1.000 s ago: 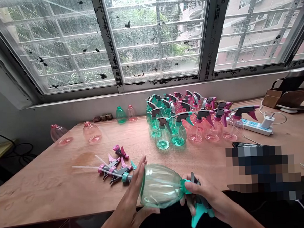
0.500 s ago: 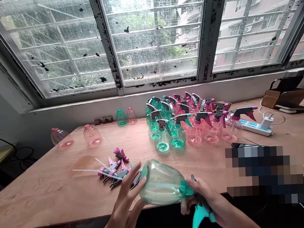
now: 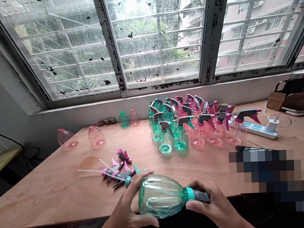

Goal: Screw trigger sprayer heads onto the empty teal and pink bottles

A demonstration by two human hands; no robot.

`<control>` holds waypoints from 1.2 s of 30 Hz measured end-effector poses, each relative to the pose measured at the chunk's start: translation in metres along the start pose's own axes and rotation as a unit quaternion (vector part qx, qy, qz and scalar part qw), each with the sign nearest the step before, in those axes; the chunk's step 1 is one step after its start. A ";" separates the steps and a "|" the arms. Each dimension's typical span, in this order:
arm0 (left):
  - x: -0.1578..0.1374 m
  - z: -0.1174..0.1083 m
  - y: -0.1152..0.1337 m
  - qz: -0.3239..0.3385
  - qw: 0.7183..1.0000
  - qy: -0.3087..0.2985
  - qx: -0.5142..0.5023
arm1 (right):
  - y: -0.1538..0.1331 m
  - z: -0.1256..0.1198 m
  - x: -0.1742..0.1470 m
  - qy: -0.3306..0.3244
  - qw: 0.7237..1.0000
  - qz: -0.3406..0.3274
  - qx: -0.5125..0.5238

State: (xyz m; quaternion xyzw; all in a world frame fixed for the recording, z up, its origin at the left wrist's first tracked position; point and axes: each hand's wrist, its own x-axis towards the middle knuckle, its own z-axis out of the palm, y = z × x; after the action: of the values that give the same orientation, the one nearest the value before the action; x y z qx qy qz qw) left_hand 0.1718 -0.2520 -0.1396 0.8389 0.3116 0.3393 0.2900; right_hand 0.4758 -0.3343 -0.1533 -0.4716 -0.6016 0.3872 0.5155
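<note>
A clear green spray bottle (image 3: 159, 196) lies sideways between my hands at the near edge of the wooden table (image 3: 57, 195). My left hand (image 3: 128, 209) cups its round body and base from the left. Over its teal collar and grey trigger head (image 3: 197, 195), my right hand (image 3: 216, 208) is closed. Just left of the bottle, a small pile of loose pink and teal trigger heads (image 3: 118, 171) with white dip tubes rests on the table.
A cluster of finished green and pink spray bottles (image 3: 190, 124) stands mid-table. Headless pink bottles (image 3: 96, 136) stand at the back left; two small bottles (image 3: 128, 118) by the wall. A white power strip (image 3: 259, 128) and a brown box (image 3: 289, 96) lie right.
The bottle has turned about its long axis in my hands; the teal trigger that hung below my right hand is now hidden. The view has tilted slightly down.
</note>
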 end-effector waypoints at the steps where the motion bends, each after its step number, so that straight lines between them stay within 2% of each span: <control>1: 0.000 0.000 -0.001 0.033 0.999 0.013 0.021 | -0.001 0.001 0.001 -0.003 0.999 0.021 0.025; 4: 0.002 0.001 -0.002 0.127 0.989 0.029 0.062 | -0.005 0.002 0.002 -0.016 0.992 0.073 0.102; 7: 0.006 0.002 -0.001 0.153 0.982 0.021 0.110 | -0.008 0.001 0.001 -0.013 0.989 0.099 0.112; 10: 0.009 0.005 0.001 0.154 0.967 0.027 0.200 | -0.010 0.001 0.000 -0.006 0.998 0.068 0.010; 13: 0.012 0.011 0.013 0.167 0.940 0.044 0.294 | -0.013 0.003 -0.005 0.013 0.997 0.036 -0.064; 16: 0.019 0.013 0.033 0.219 0.919 0.006 0.328 | -0.020 -0.002 -0.015 0.014 0.998 0.027 -0.062; 18: 0.029 0.007 0.042 0.224 0.921 0.008 0.318 | -0.024 -0.010 -0.021 -0.003 0.999 0.018 -0.029; 20: 0.043 -0.004 0.041 0.172 0.948 0.059 0.260 | -0.025 -0.020 -0.023 0.029 1.000 0.003 0.000; 22: 0.066 -0.021 0.031 0.070 0.974 0.145 0.159 | -0.020 -0.029 -0.020 0.076 0.997 -0.015 0.003; 25: 0.118 -0.052 0.010 -0.020 0.966 0.232 0.114 | -0.006 -0.033 -0.008 0.088 0.995 -0.037 -0.002; 27: 0.163 -0.071 -0.004 -0.060 0.964 0.244 0.091 | 0.003 -0.028 0.002 0.110 0.994 -0.027 -0.001; 30: 0.230 -0.085 -0.026 -0.141 0.961 0.225 0.081 | 0.012 -0.018 0.010 0.185 0.983 0.017 -0.002; 33: 0.280 -0.081 -0.056 -0.218 0.946 0.210 0.117 | 0.019 -0.015 0.011 0.226 0.973 0.030 -0.016; 36: 0.309 -0.069 -0.086 -0.269 0.927 0.197 0.170 | 0.030 -0.021 0.008 0.227 0.973 0.022 -0.046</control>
State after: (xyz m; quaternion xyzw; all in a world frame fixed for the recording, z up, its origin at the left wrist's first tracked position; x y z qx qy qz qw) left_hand 0.2698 0.0439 -0.0379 0.6765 0.6295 0.3488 0.1566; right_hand 0.5017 -0.3189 -0.1760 -0.5833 -0.4760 0.2528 0.6077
